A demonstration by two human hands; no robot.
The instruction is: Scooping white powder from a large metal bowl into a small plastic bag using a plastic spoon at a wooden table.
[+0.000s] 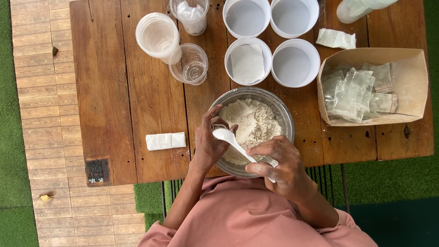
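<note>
My left hand (206,145) rests on the near left rim of a metal bowl (286,114) of white powder (256,121) and pinches a small clear bag (220,127) there. The handle of a white plastic spoon (227,135) is gripped in my right hand (280,165), whose fingers are dusted with powder. The spoon's bowl sits right by the bag's mouth, against my left fingers. All of this is at the near edge of a wooden table (114,114).
Behind the bowl stand several white cups (295,64), one holding a white sheet (247,63). Clear plastic cups (157,36) stand at the back left. A cardboard tray (411,77) of small clear bags (356,89) lies on the right. A folded white packet (165,141) lies on the left.
</note>
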